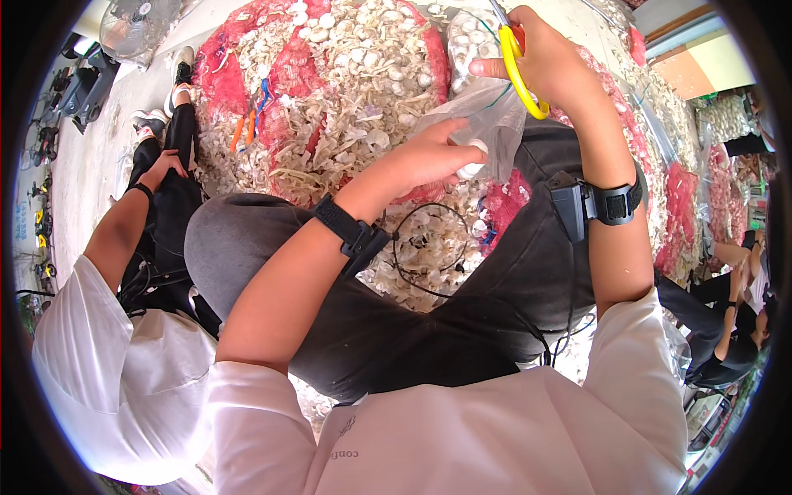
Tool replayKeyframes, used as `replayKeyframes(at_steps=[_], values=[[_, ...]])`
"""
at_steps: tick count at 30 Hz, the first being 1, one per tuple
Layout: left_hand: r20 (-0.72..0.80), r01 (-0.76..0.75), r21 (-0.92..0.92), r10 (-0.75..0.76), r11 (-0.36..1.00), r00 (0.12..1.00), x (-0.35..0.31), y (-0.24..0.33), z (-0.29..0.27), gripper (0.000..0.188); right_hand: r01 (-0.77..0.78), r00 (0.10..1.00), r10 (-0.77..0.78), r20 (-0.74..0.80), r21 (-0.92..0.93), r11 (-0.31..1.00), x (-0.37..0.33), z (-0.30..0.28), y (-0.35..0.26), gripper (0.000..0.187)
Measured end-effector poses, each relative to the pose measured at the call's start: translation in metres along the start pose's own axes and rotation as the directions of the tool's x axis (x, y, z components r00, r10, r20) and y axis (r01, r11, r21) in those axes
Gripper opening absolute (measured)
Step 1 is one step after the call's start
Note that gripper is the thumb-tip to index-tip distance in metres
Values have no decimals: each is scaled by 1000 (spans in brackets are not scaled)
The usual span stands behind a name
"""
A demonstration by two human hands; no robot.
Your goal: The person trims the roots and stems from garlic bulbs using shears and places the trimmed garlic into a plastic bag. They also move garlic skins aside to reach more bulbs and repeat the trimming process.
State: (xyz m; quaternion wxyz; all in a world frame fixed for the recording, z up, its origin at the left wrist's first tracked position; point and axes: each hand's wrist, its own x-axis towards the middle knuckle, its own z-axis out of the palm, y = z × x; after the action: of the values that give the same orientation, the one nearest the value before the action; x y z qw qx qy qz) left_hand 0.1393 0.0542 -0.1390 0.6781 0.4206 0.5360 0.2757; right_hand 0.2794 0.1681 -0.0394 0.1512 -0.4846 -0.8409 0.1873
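Note:
My left hand (pixel 433 158) is closed around a white garlic bulb (pixel 471 162), with thumb and fingers at its sides. Beyond that hand hangs a clear plastic bag (pixel 501 132), close to the fingers; whether they touch it I cannot tell. Higher and to the right, my right hand (pixel 549 62) grips yellow-handled scissors (pixel 513 73), their metal part pointing away at the top edge. The thumb of that hand stretches out to the left. A heap of garlic bulbs and dry skins (pixel 363 107) lies in front of both hands, on red mesh sacking (pixel 294 70).
Orange-handled tools (pixel 243 130) lie on the heap's left side. Another bag of bulbs (pixel 470 45) stands at the far side. A co-worker (pixel 124 346) sits close at my left; other people (pixel 726 313) are at the right. A fan (pixel 139 25) stands far left. A black cable (pixel 429 290) loops between my knees.

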Motion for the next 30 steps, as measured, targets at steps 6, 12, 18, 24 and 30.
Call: replayKeyframes(at_steps=[6,12,18,24,30], values=[[-181,-168,-1,165,986,969,15,-2,-12,84,83,996,-85,-9,-121,989,-16,12,19,86],[-292,-237,-76,206,969,934,8,13,-27,77,425,902,-432,15,-210,880,-33,54,24,55],[-429,-288,-167,193,943,883,3,13,-35,68,372,911,-409,-52,-328,869,-27,60,34,36],[-372,-565,-86,500,821,782,-8,17,-24,41,120,893,-91,-441,38,992,-14,14,26,35],[66,-640,246,646,728,760,-28,31,22,31,204,833,105,-543,478,854,5,-35,53,37]])
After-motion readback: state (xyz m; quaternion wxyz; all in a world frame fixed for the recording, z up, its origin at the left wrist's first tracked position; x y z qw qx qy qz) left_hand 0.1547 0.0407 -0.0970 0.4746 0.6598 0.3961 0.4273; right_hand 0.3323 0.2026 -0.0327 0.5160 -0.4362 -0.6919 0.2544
